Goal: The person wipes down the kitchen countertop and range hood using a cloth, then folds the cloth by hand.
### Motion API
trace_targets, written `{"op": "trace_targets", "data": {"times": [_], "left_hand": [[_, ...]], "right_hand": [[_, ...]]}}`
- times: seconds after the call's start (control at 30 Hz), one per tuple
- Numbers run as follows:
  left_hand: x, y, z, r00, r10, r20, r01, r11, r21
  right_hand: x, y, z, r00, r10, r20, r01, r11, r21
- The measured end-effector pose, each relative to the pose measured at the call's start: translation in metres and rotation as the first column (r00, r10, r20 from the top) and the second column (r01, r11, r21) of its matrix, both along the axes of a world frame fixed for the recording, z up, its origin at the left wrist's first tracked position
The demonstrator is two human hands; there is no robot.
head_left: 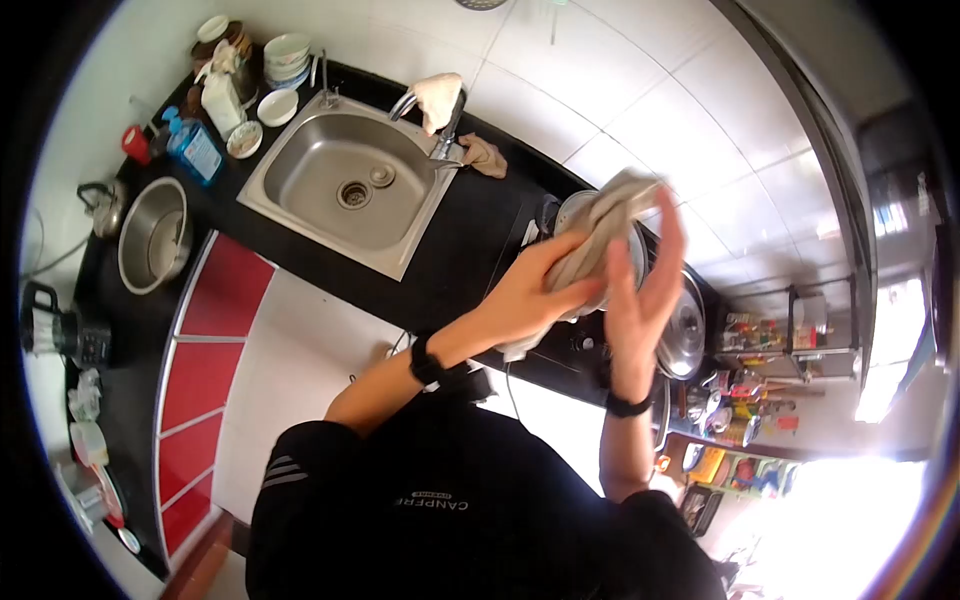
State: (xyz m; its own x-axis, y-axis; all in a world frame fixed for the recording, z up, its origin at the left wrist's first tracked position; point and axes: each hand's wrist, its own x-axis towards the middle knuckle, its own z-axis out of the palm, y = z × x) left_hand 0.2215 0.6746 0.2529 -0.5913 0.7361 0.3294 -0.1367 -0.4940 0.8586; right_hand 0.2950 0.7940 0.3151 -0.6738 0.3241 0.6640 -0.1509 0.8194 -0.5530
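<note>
My left hand [530,290] grips a bunched grey-beige cloth [596,240], its fingers and thumb wrapped round the lower side. At the cloth's right edge is my right hand [645,295], with its fingers stretched upward and apart. Motion smears these fingertips, and whether they touch the cloth I cannot tell. Behind the cloth and hands stands a round metal vessel, mostly hidden, over the dark stove [575,345]. A shiny round metal lid [682,325] lies just right of my right hand.
A steel sink [300,150] is set in the black counter [440,250] at upper left, with a cloth [436,100] draped over its faucet. Another cloth [483,157] lies beside it. Bowls [288,60], a blue soap bottle [193,148] and a metal basin [155,235] stand further left.
</note>
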Motion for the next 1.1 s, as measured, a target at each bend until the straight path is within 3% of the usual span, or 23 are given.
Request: {"op": "trace_targets", "data": {"times": [0.03,0.1,0.17,0.23,0.3,0.33,0.37,0.43,0.47,0.53,0.57,0.63,0.67,0.7,0.77,0.83,0.93,1.0,1.1], "left_hand": [[0.006,-0.007,-0.023,1.000,0.014,0.014,-0.014,1.000,0.019],[0.018,-0.026,-0.058,0.978,-0.029,0.204,0.017,0.998,0.060],[0.016,-0.050,-0.086,0.992,-0.004,0.129,0.021,0.991,-0.129],[0.015,-0.070,-0.100,0.994,0.018,0.104,0.002,0.983,-0.186],[0.023,-0.085,-0.117,0.990,-0.029,0.141,0.058,0.977,-0.206],[0.025,-0.095,-0.107,0.925,-0.133,0.357,0.193,0.971,-0.138],[0.021,-0.104,-0.093,0.902,-0.192,0.386,0.255,0.959,-0.120],[0.014,-0.112,-0.089,0.836,-0.300,0.460,0.361,0.932,-0.047],[0.013,-0.112,-0.090,0.831,-0.286,0.477,0.342,0.939,-0.032],[0.007,-0.118,-0.110,0.830,-0.216,0.514,0.347,0.922,-0.173],[0.006,-0.122,-0.115,0.814,-0.186,0.551,0.355,0.909,-0.218],[0.001,-0.128,-0.133,0.845,-0.169,0.507,0.343,0.899,-0.272],[0.000,-0.134,-0.140,0.828,-0.115,0.549,0.360,0.860,-0.362],[-0.002,-0.144,-0.141,0.828,-0.088,0.554,0.344,0.860,-0.377],[0.004,-0.157,-0.171,0.795,-0.014,0.606,0.301,0.877,-0.374],[0.012,-0.177,-0.186,0.817,0.027,0.576,0.294,0.840,-0.456],[0.033,-0.202,-0.213,0.897,0.066,0.436,0.231,0.773,-0.591],[0.047,-0.216,-0.230,0.968,0.070,0.242,0.133,0.674,-0.727],[0.051,-0.237,-0.224,0.952,-0.066,0.300,0.260,0.694,-0.672]], "right_hand": [[0.011,-0.007,-0.019,0.994,-0.003,0.108,0.007,1.000,-0.030],[0.030,-0.020,-0.071,0.966,0.069,0.248,-0.046,0.994,-0.096],[0.052,-0.037,-0.111,0.902,0.245,0.356,-0.047,0.874,-0.483],[0.080,-0.033,-0.169,0.767,0.346,0.541,0.012,0.835,-0.551],[0.099,-0.047,-0.199,0.679,0.480,0.556,0.079,0.705,-0.705],[0.107,-0.056,-0.209,0.689,0.485,0.539,0.115,0.661,-0.741],[0.109,-0.063,-0.217,0.702,0.486,0.520,0.149,0.614,-0.775],[0.112,-0.068,-0.227,0.709,0.573,0.411,0.206,0.389,-0.898],[0.113,-0.072,-0.231,0.742,0.555,0.376,0.233,0.312,-0.921],[0.099,-0.084,-0.226,0.781,0.546,0.302,0.258,0.158,-0.953],[0.092,-0.089,-0.226,0.810,0.533,0.246,0.201,0.143,-0.969],[0.088,-0.090,-0.213,0.747,0.575,0.333,0.178,0.309,-0.934],[0.090,-0.090,-0.221,0.758,0.542,0.362,0.203,0.331,-0.922],[0.082,-0.101,-0.199,0.774,0.523,0.357,0.207,0.323,-0.923],[0.087,-0.102,-0.207,0.792,0.483,0.373,0.218,0.346,-0.912],[0.082,-0.119,-0.189,0.790,0.462,0.402,0.306,0.271,-0.913],[0.094,-0.131,-0.206,0.732,0.466,0.497,0.317,0.414,-0.854],[0.108,-0.141,-0.214,0.683,0.459,0.568,0.334,0.495,-0.802],[0.138,-0.161,-0.233,0.784,0.353,0.511,0.240,0.587,-0.773]]}}
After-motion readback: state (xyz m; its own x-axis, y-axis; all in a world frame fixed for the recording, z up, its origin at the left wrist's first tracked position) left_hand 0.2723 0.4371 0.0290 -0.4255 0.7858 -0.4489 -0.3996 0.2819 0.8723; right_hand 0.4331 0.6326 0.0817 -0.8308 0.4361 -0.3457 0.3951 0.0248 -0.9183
